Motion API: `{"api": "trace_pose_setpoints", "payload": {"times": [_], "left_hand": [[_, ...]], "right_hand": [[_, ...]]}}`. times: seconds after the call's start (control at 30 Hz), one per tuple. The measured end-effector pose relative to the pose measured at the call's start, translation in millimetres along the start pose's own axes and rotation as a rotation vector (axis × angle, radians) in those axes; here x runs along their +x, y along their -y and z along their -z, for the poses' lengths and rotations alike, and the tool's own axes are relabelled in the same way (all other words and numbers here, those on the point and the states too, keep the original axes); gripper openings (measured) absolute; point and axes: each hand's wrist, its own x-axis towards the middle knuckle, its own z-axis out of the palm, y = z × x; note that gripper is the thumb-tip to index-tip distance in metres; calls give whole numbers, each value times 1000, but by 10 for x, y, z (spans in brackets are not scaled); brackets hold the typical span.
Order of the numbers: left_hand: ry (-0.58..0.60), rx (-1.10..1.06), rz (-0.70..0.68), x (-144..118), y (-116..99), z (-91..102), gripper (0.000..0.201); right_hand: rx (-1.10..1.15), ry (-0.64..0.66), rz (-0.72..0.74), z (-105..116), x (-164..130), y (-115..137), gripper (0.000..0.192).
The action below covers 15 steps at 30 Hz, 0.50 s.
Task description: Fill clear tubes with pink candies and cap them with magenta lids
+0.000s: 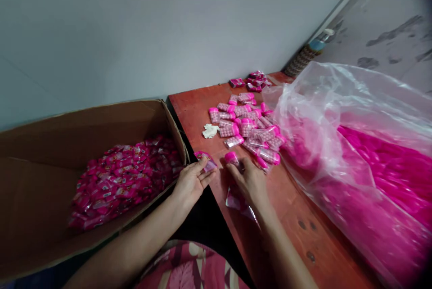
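A small pink printed wrapper is pinched between the thumb and fingers of my left hand, over the table's left edge. My right hand closes round a small clear bottle with a pink cap, just right of the wrapper. More pink printed wrappers lie on the table beneath my right wrist, partly covered by it. Beyond both hands is a loose pile of small clear bottles, filled with pale pink beads and topped with pink caps.
To the left stands an open cardboard box with many pink wrapped packs. A large clear bag of bright pink pieces covers the right of the red table. White crumpled scrap and pink packs lie farther back.
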Motion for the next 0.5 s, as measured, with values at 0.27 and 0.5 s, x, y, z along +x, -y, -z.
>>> {"api": "trace_pose_setpoints", "payload": {"times": [0.27,0.5], "left_hand": [[61,-67,5,9,98,-91,11],[150,-3,-10,-68,165,-158,20]], "right_hand": [[861,156,-213,-91,-564,204,33],[871,136,-234,-155,-572,236,31]]}}
